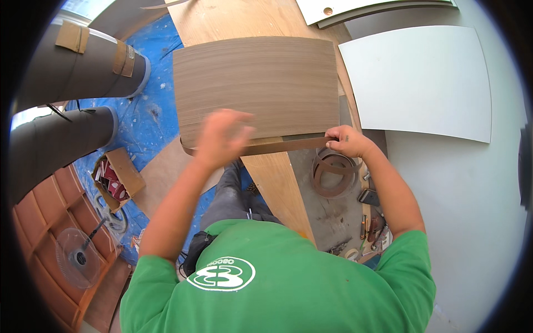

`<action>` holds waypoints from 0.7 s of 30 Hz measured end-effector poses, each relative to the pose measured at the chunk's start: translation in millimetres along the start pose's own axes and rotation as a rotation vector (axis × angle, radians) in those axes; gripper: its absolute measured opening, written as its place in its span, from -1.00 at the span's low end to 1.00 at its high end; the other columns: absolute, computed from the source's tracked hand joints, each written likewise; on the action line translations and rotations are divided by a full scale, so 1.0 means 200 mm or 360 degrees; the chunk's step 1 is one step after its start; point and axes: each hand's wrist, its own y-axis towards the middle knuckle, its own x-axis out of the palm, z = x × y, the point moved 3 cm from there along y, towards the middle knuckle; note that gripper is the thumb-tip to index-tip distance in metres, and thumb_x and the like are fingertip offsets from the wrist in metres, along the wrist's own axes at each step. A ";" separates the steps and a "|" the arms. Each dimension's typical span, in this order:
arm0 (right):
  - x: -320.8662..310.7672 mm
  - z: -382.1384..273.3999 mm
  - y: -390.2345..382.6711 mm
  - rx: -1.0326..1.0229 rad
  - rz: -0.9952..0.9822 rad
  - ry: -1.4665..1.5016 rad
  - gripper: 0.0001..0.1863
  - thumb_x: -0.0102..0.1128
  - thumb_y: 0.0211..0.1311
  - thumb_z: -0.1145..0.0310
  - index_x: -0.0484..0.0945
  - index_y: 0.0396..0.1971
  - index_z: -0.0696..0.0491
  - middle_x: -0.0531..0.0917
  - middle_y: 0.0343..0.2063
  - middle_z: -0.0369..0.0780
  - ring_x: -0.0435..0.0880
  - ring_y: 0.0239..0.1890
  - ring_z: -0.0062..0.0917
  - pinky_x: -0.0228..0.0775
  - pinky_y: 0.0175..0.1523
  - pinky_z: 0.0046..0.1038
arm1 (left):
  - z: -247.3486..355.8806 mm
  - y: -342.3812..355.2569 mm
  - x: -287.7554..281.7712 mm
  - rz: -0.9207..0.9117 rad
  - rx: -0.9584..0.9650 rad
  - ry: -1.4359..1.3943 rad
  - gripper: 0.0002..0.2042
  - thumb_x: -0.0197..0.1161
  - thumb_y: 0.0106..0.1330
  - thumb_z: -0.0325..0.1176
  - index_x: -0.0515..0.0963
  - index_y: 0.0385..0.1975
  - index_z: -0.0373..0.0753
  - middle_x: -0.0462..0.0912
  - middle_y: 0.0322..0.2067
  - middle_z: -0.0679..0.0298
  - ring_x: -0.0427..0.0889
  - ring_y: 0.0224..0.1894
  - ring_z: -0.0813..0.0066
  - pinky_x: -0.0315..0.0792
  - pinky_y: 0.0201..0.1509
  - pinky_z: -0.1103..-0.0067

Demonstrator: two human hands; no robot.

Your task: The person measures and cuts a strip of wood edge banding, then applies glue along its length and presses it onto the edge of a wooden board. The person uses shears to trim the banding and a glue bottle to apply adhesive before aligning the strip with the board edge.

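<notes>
In the head view, the board (258,83) lies on the bench (233,19), overhanging its left edge. The strip (277,146) runs along the board's near edge; the right hand (348,141) pinches it by the near right corner. The left hand (224,137) is blurred near the left corner, grip impossible to tell

Beyond the person's left hand (220,139), the brown rectangular wood-grain panel (258,83) looks matt; at the right hand (348,141), the thin brown band (288,145) looks smooth, plastic-like.
</notes>
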 end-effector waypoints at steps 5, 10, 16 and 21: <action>0.03 0.07 0.02 0.0057 0.0072 0.0082 -0.77 0.25 0.24 0.38 0.65 -0.19 0.21 0.68 -0.38 -0.10 0.62 -0.28 -0.40 0.46 -0.07 -0.33 | 0.44 0.32 0.59 -0.0901 -0.0158 -0.0085 -0.64 0.34 0.30 -0.12 0.70 -0.05 -0.22 0.77 -0.08 0.07 0.69 0.04 0.04 0.53 0.17 0.26; 0.03 0.13 0.01 0.0004 0.0179 0.0014 -0.77 0.26 0.26 0.36 0.64 -0.20 0.22 0.66 -0.42 -0.12 0.56 -0.35 -0.43 0.44 -0.13 -0.34 | 0.42 0.35 0.86 -0.1176 -0.0322 -0.0155 -0.68 0.33 0.26 -0.13 0.73 -0.15 -0.23 0.78 -0.21 0.01 0.74 -0.12 0.04 0.61 0.00 0.27; 0.04 0.15 0.04 0.0010 0.0170 -0.0039 -0.71 0.22 0.17 0.32 0.67 -0.18 0.16 0.71 -0.33 -0.01 0.66 -0.25 -0.18 0.48 -0.06 -0.21 | 0.39 0.34 0.96 -0.1135 -0.0339 -0.0212 -0.70 0.31 0.26 -0.14 0.73 -0.23 -0.25 0.77 -0.30 0.00 0.74 -0.19 -0.01 0.60 -0.06 0.24; 0.04 0.16 0.07 0.0028 0.0165 -0.0059 -0.72 0.22 0.17 0.33 0.68 -0.17 0.16 0.72 -0.30 -0.02 0.69 -0.22 -0.18 0.50 -0.03 -0.22 | 0.41 0.35 0.97 -0.1107 -0.0364 -0.0174 -0.70 0.28 0.27 -0.13 0.72 -0.25 -0.24 0.77 -0.31 -0.01 0.74 -0.19 -0.02 0.60 -0.07 0.24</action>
